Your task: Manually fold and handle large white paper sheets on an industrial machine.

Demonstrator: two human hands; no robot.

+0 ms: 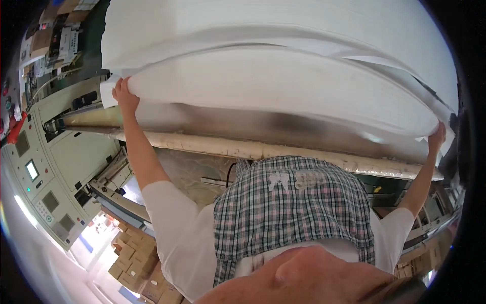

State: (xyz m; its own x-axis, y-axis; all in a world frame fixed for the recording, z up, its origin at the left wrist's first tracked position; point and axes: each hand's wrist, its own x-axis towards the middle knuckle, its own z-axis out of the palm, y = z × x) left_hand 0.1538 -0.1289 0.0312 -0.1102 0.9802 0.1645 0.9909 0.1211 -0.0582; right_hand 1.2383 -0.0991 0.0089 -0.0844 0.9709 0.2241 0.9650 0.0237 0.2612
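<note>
A white short-sleeved shirt (177,228) covers the torso at lower centre, under a grey-green checked apron (293,207); forearms bare.

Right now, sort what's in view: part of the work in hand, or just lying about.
In the work:
left hand
right hand
stack of white sheets
metal table edge

Lying about:
control cabinet
cardboard boxes

A pale green machine cabinet with a small lit screen and buttons (45,187) stands at the left. Brown cardboard boxes (134,258) are stacked on the bright pale floor (61,273) below it.
</note>
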